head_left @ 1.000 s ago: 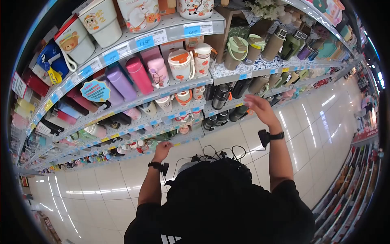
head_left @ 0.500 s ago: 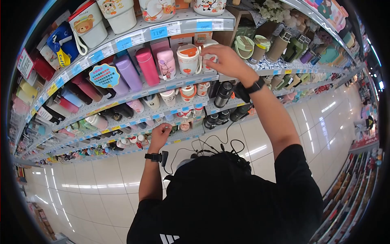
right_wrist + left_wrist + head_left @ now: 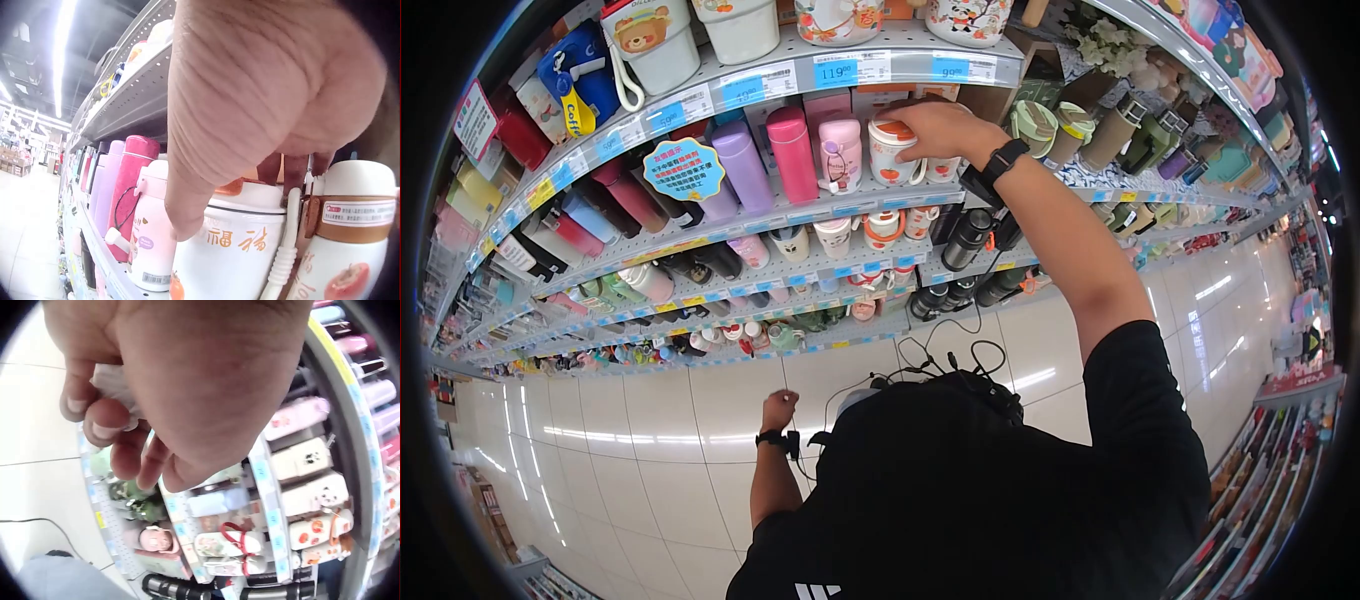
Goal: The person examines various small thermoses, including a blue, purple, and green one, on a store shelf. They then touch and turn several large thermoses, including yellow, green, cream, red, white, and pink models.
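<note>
With the thumb at the front and the fingers behind the lid, my right hand point(image 3: 952, 130) grips a white lidded mug point(image 3: 890, 166) on the shelf. In the right wrist view the mug point(image 3: 228, 253) has an orange-and-white lid, gold characters and a white carrying loop. A white bottle with a brown collar point(image 3: 356, 215) stands to its right, a pink bottle point(image 3: 151, 231) to its left. Low beside the body, my left hand point(image 3: 779, 410) has curled fingers. The left wrist view shows it pinching a small, crumpled-looking white piece point(image 3: 114, 382), mostly hidden by the hand.
The shelf edge point(image 3: 820, 212) runs below the mug, and another shelf point(image 3: 900, 62) with larger cups is above. Purple point(image 3: 743, 165) and hot pink point(image 3: 791, 155) bottles stand further left. Black cables point(image 3: 940, 350) hang at the person's front above the tiled floor point(image 3: 650, 440).
My right hand has reached up from beside the shelf, past the white bottle, onto the lidded mug. My left hand has dropped lower, away from the shelves. The head view has shifted.
</note>
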